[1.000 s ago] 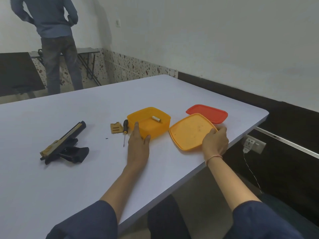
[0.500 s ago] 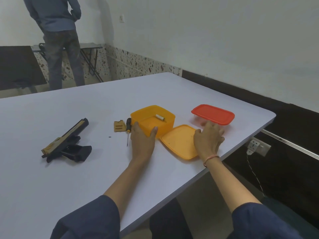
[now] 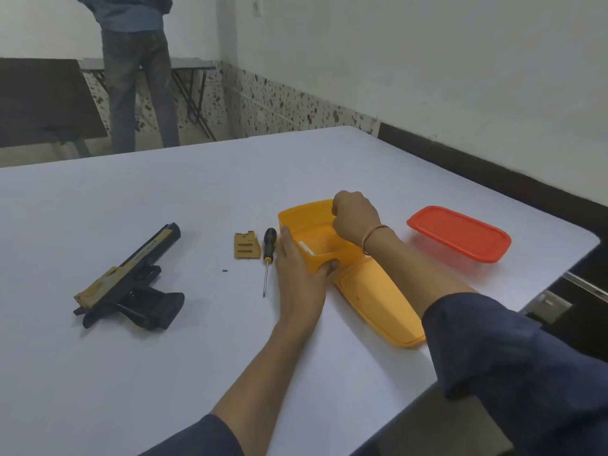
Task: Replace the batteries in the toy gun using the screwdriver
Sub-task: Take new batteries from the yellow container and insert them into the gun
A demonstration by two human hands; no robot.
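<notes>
The black and tan toy gun (image 3: 131, 278) lies on its side at the left of the white table (image 3: 164, 357). Its tan battery cover (image 3: 246, 246) and a tiny screw (image 3: 225, 270) lie loose beside the black-handled screwdriver (image 3: 268, 251). My left hand (image 3: 296, 268) grips the near corner of the open orange box (image 3: 302, 218), where a battery (image 3: 307, 248) lies close to my fingers. My right hand (image 3: 355, 215) reaches down into the box's far side with curled fingers. Whatever they touch is hidden.
The box's orange lid (image 3: 378, 301) lies flat under my right forearm. A shut red container (image 3: 459, 233) sits near the table's right edge. A person (image 3: 135, 77) stands at the back left, beside a dark table (image 3: 42, 100).
My right hand left the orange lid and went into the orange box. The lid now lies nearer to me. My left hand kept its hold on the box.
</notes>
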